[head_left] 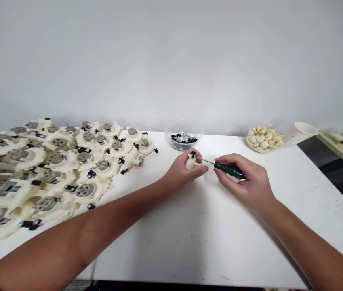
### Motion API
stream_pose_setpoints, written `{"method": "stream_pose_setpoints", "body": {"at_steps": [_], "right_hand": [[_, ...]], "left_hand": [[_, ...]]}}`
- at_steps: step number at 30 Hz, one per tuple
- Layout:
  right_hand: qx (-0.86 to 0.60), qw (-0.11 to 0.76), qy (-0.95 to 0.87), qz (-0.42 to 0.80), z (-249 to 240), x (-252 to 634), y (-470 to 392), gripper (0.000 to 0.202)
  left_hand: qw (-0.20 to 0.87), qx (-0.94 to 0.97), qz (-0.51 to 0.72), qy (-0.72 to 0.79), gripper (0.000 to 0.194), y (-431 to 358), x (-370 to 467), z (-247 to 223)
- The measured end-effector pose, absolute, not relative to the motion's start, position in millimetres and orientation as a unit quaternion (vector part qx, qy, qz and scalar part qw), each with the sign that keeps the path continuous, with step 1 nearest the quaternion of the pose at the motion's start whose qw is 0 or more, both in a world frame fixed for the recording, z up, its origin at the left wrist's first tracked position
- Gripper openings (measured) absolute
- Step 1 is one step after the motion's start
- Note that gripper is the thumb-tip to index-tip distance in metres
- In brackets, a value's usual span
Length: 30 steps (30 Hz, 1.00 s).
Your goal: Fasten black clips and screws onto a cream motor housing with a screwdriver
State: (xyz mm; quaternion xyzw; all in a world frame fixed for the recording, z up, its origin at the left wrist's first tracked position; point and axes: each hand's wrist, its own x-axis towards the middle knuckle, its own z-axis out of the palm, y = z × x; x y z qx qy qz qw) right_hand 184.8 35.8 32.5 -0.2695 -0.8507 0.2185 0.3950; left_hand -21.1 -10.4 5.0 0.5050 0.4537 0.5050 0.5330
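Near the middle of the table, my left hand (182, 173) grips a small cream plastic part (191, 162), much of it covered by my fingers. A black piece (192, 154) sits at the top of that part. My right hand (247, 180) is closed around the dark green handle of a screwdriver (229, 170). Its thin metal shaft points left and its tip reaches the black piece; whether it sits in a screw is too small to tell. Just beyond my left hand stands a clear bowl (183, 146) with small black pieces and silvery screws.
Many cream plastic housings with motors (57, 157) are heaped across the left side of the white table (165, 238). At the back right stand a clear container of cream curved pieces (264, 139) and a tilted white cup (303, 133). A grey wall rises behind.
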Motion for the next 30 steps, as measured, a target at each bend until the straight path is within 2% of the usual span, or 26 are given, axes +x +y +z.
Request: {"method": "stream_pose_setpoints", "body": {"at_steps": [17,23,27,30], "right_hand": [[-0.273,0.39,-0.851,0.221,34,186,36,0.017],[-0.275,0.38,-0.855,0.221,33,186,38,0.017],[-0.281,0.348,-0.875,0.183,31,191,44,0.021],[-0.274,0.301,-0.899,0.16,34,196,50,0.017]], "left_hand": [[0.515,0.512,0.496,0.475,0.032,-12,-20,7],[0.477,0.541,0.485,0.495,0.031,-12,-20,4],[0.452,0.555,0.47,0.517,0.029,-15,-17,5],[0.394,0.575,0.457,0.552,0.026,-18,-15,8]]}}
